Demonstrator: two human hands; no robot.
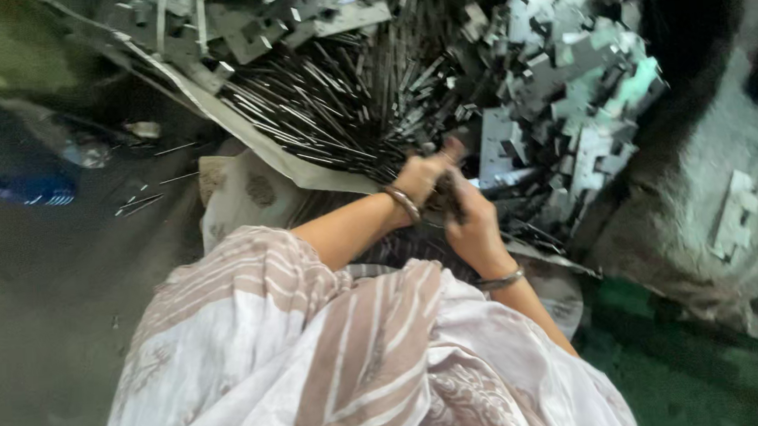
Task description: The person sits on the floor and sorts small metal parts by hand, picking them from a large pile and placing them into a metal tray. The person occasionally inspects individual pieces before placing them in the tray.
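My left hand (pixel 421 177) and my right hand (pixel 471 220) meet just in front of a big heap of thin dark metal rods (pixel 346 101). Both hands are closed around a small bunch of these rods (pixel 442 202), held between them; the picture is blurred there. A metal bangle sits on each wrist. My striped white and brown garment (pixel 344 364) fills the lower part of the view.
A pile of flat, pale stamped metal pieces (pixel 564 79) lies to the right of the rods, and more flat pieces (pixel 244 19) at the top left. A pale sheet (pixel 243 134) lies under the rods. A blue object (pixel 31 189) and stray rods (pixel 146 201) rest on the dark floor at left.
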